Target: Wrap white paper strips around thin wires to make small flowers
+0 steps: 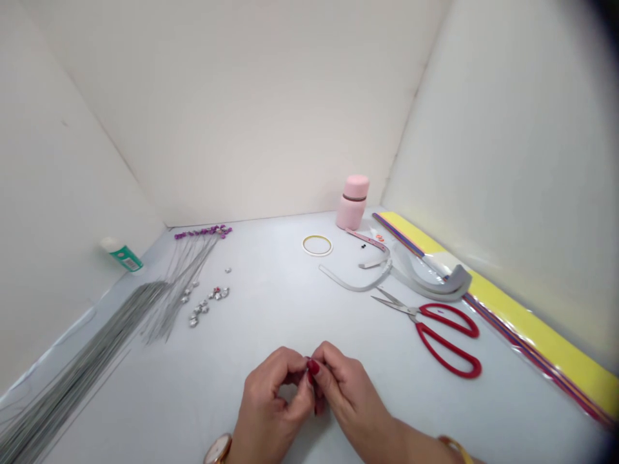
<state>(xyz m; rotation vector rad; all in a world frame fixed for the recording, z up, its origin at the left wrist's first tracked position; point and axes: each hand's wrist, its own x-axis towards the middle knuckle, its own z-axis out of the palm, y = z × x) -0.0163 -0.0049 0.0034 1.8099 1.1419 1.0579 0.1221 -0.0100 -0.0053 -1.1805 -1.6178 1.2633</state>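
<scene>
Near the front middle of the table, my left hand [276, 394] and my right hand [349, 394] meet fingertip to fingertip. Both are closed in a pinch, and whatever lies between them is too small and covered to make out. Left of my hands lie several small silver pieces [199, 311] that look like folded paper stars. Beyond my right hand are red-handled scissors [420, 316], blades partly apart, and a bundle of silver-grey paper strips [428, 287] with one strip curling out toward the middle.
Thin grey wires [104, 345] run along the left side; some end in purple pieces [203, 232]. A green-and-white tube [126, 258] is by the left wall. At the back are a roll of tape [317, 245] and a pink bottle [353, 205]. Coloured sheets [512, 316] line the right.
</scene>
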